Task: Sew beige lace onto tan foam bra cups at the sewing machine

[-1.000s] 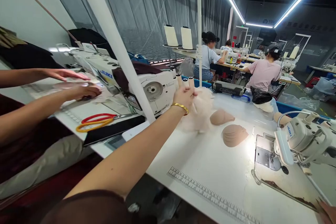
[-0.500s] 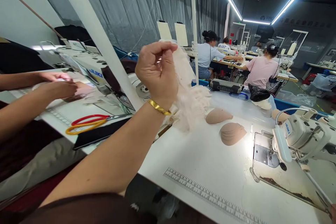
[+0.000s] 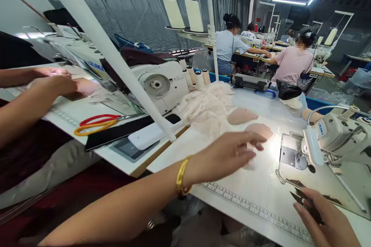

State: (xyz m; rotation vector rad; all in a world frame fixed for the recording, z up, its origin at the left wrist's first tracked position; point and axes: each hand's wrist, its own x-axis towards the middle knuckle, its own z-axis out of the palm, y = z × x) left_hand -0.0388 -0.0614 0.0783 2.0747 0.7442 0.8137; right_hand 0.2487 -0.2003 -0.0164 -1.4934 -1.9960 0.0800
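Observation:
My left hand point(image 3: 224, 156), with a gold bracelet on the wrist, hovers over the white sewing table with its fingers apart. Just beyond its fingertips is a beige pleated bra cup point(image 3: 261, 130), partly hidden by the hand. A second beige cup point(image 3: 242, 116) lies behind it, beside a heap of cream lace fabric point(image 3: 203, 106). At the lower right, my right hand point(image 3: 330, 216) is closed around small dark thread snips point(image 3: 311, 206), their two points facing the table. The needle area of the sewing machine point(image 3: 294, 158) is lit between my hands.
A printed ruler point(image 3: 252, 206) runs along the table's front edge. To the left lie red-and-yellow-handled scissors point(image 3: 95, 123) and a white device point(image 3: 150, 134). A slanted white post point(image 3: 116, 58) stands there. A co-worker's hands point(image 3: 55, 81) handle fabric at the neighbouring machine.
My left hand has come down and right from a raised position; the cream fabric it held up now lies on the heap. My right hand with the snips has come into view.

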